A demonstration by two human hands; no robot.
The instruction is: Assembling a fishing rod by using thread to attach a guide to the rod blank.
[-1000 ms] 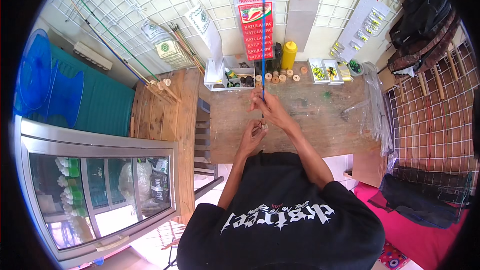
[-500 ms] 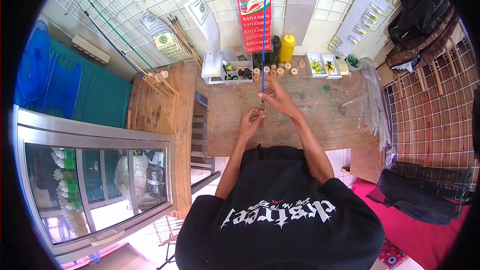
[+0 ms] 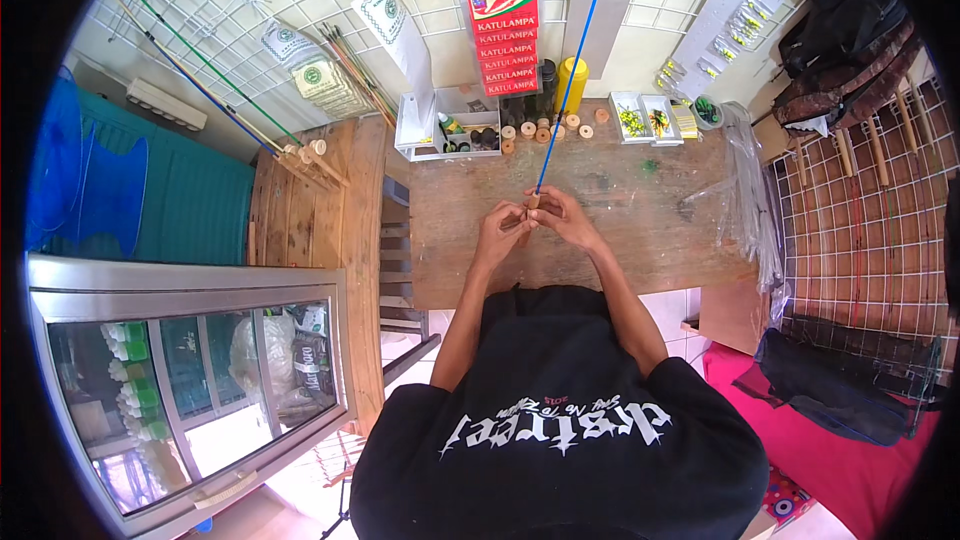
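A thin blue fishing rod (image 3: 570, 88) rises from my hands and leans to the right toward its top. Its short brown handle (image 3: 534, 202) is between my fingers, over the front half of the wooden workbench (image 3: 460, 268). My right hand (image 3: 568, 222) grips this handle from the right, thumb and fingers around it. From the left, my left hand (image 3: 502, 230) pinches at the handle's lower end with bent fingers. Whether a small part is also between those fingertips cannot be made out.
Several round wooden discs (image 3: 586, 131) lie at the bench's back, near a yellow bottle (image 3: 572, 86). A white organizer (image 3: 420, 148) and small white trays (image 3: 630, 120) flank them. Clear plastic sleeves (image 3: 750, 180) hang over the right edge. A glass-fronted cabinet (image 3: 345, 340) stands left.
My right hand has come down from the blue shaft to the handle, beside my left hand. The rod, upright before, now leans right. The view has shifted slightly.
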